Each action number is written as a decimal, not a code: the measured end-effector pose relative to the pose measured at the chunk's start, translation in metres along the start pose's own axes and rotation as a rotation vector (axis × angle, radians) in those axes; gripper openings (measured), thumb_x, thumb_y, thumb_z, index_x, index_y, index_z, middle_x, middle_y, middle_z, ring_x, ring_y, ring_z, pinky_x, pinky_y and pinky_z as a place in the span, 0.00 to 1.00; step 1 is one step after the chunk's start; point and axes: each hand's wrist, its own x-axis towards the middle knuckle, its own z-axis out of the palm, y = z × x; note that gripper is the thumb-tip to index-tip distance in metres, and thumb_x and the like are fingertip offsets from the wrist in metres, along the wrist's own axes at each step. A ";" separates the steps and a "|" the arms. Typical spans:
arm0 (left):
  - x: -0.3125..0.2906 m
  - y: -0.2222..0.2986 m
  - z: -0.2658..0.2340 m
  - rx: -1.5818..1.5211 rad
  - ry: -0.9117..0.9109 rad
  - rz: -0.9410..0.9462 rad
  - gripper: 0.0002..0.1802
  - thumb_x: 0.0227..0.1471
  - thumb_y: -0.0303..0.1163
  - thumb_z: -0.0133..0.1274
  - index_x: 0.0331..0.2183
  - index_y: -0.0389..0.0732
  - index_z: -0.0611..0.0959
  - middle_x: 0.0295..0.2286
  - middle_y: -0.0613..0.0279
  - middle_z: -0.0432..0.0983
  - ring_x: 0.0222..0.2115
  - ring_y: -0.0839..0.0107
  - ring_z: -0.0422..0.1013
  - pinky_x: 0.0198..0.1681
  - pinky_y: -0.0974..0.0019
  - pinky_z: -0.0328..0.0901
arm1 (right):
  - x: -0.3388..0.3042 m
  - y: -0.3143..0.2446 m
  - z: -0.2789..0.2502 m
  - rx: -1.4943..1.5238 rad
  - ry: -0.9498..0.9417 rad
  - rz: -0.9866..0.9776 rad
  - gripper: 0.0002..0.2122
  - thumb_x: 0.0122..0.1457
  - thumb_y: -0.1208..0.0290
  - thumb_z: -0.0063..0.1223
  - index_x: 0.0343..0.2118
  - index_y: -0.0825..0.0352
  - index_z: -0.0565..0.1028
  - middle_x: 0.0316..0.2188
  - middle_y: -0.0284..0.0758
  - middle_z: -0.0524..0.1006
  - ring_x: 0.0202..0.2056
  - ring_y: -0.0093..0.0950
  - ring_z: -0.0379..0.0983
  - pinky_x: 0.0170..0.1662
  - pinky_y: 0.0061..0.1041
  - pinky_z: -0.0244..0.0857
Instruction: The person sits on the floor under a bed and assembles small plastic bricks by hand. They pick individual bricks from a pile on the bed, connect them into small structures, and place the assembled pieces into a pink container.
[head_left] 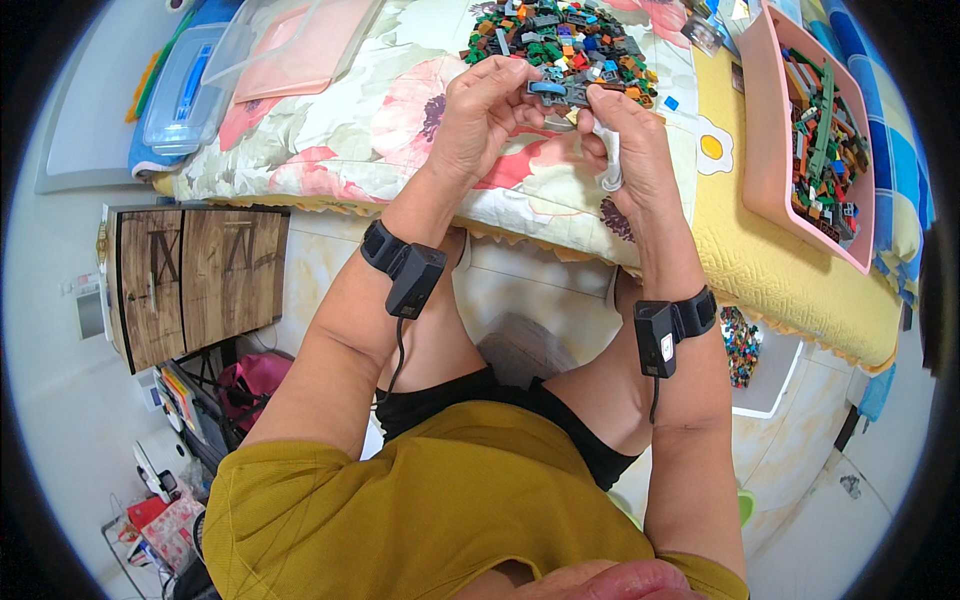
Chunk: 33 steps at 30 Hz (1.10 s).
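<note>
Hands [560,125] hold grey brick piece [560,93] (pink tray [765,150] holds bricks [825,140]).

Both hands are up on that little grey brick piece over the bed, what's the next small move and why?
Probably press the blue part down with the left hand while the right hand steadies the grey brick assembly. Both hands pinch it above the loose brick pile, and the blue piece sits on top at its left end; whether it is fully seated cannot be told.

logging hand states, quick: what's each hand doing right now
Left hand: closed, pinching the left end of a small grey brick assembly.
Right hand: closed on the assembly's right end.
</note>
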 end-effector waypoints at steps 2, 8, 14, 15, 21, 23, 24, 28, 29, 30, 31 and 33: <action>0.000 0.000 0.000 0.010 -0.002 -0.002 0.13 0.59 0.35 0.50 0.38 0.34 0.78 0.32 0.56 0.76 0.30 0.68 0.74 0.34 0.69 0.70 | 0.000 0.000 0.000 -0.003 0.001 -0.004 0.08 0.59 0.67 0.57 0.32 0.66 0.76 0.21 0.29 0.75 0.17 0.15 0.66 0.19 0.12 0.59; 0.001 -0.001 0.001 -0.022 0.016 -0.001 0.07 0.54 0.28 0.56 0.34 0.36 0.79 0.28 0.62 0.77 0.25 0.73 0.75 0.33 0.70 0.72 | -0.002 -0.003 0.002 -0.016 -0.017 -0.021 0.08 0.59 0.66 0.58 0.32 0.66 0.77 0.21 0.29 0.76 0.17 0.15 0.67 0.19 0.12 0.60; 0.000 -0.001 0.004 -0.015 0.017 -0.007 0.07 0.53 0.27 0.57 0.35 0.35 0.79 0.29 0.62 0.77 0.25 0.74 0.74 0.32 0.72 0.72 | -0.004 -0.003 0.004 -0.061 -0.038 -0.051 0.08 0.58 0.67 0.59 0.34 0.67 0.77 0.23 0.30 0.78 0.19 0.15 0.70 0.20 0.12 0.61; 0.000 0.000 0.004 -0.014 0.010 -0.015 0.08 0.53 0.27 0.57 0.35 0.35 0.79 0.29 0.61 0.77 0.25 0.74 0.74 0.32 0.72 0.72 | -0.003 -0.003 0.004 -0.065 -0.041 -0.050 0.08 0.59 0.67 0.58 0.34 0.67 0.77 0.23 0.31 0.78 0.19 0.15 0.70 0.20 0.12 0.62; 0.000 0.001 0.005 -0.021 -0.032 -0.069 0.09 0.53 0.27 0.56 0.37 0.34 0.80 0.30 0.60 0.77 0.25 0.74 0.74 0.30 0.72 0.71 | -0.003 -0.001 0.003 -0.114 -0.033 -0.056 0.09 0.60 0.66 0.56 0.36 0.67 0.77 0.23 0.29 0.77 0.18 0.14 0.66 0.20 0.12 0.56; 0.000 0.001 0.005 -0.007 -0.029 -0.076 0.09 0.53 0.28 0.56 0.37 0.34 0.80 0.31 0.60 0.78 0.26 0.74 0.74 0.30 0.72 0.71 | -0.004 -0.001 0.003 -0.110 -0.040 -0.054 0.08 0.60 0.66 0.56 0.36 0.67 0.77 0.23 0.30 0.77 0.18 0.14 0.66 0.20 0.12 0.56; 0.000 0.000 0.005 0.005 -0.018 -0.074 0.09 0.53 0.28 0.56 0.37 0.33 0.81 0.31 0.60 0.78 0.26 0.74 0.74 0.29 0.72 0.72 | -0.004 -0.001 0.004 -0.109 -0.045 -0.053 0.08 0.60 0.67 0.56 0.36 0.67 0.77 0.23 0.30 0.77 0.18 0.14 0.66 0.20 0.12 0.56; 0.001 -0.001 0.002 0.089 -0.001 -0.082 0.10 0.53 0.28 0.57 0.36 0.33 0.81 0.32 0.60 0.78 0.26 0.74 0.74 0.29 0.71 0.72 | -0.005 -0.001 0.004 -0.133 -0.089 -0.097 0.08 0.60 0.67 0.56 0.35 0.67 0.77 0.23 0.30 0.78 0.19 0.14 0.66 0.20 0.12 0.58; 0.000 0.000 0.001 0.141 0.006 -0.080 0.10 0.53 0.29 0.57 0.36 0.33 0.81 0.32 0.60 0.78 0.26 0.74 0.74 0.29 0.72 0.72 | -0.004 -0.001 0.003 -0.164 -0.077 -0.111 0.08 0.59 0.69 0.57 0.35 0.68 0.77 0.24 0.32 0.78 0.21 0.16 0.69 0.24 0.15 0.62; 0.000 0.001 0.000 0.192 0.012 -0.079 0.10 0.53 0.29 0.57 0.36 0.34 0.81 0.32 0.60 0.78 0.26 0.74 0.74 0.29 0.72 0.72 | -0.003 -0.001 0.002 -0.179 -0.087 -0.127 0.08 0.59 0.70 0.57 0.35 0.70 0.77 0.25 0.34 0.79 0.24 0.18 0.73 0.27 0.17 0.67; 0.000 0.001 0.000 0.244 0.027 -0.082 0.10 0.53 0.29 0.57 0.37 0.34 0.81 0.33 0.60 0.78 0.27 0.74 0.74 0.29 0.72 0.72 | -0.003 -0.001 0.002 -0.185 -0.085 -0.131 0.08 0.58 0.71 0.57 0.35 0.71 0.77 0.25 0.36 0.79 0.27 0.21 0.76 0.31 0.19 0.72; 0.000 0.001 0.000 0.178 0.044 -0.085 0.11 0.54 0.31 0.56 0.36 0.34 0.81 0.32 0.60 0.79 0.27 0.75 0.75 0.29 0.72 0.72 | -0.002 0.000 0.001 -0.234 -0.106 -0.175 0.08 0.58 0.71 0.57 0.35 0.72 0.77 0.26 0.36 0.80 0.28 0.20 0.76 0.33 0.19 0.72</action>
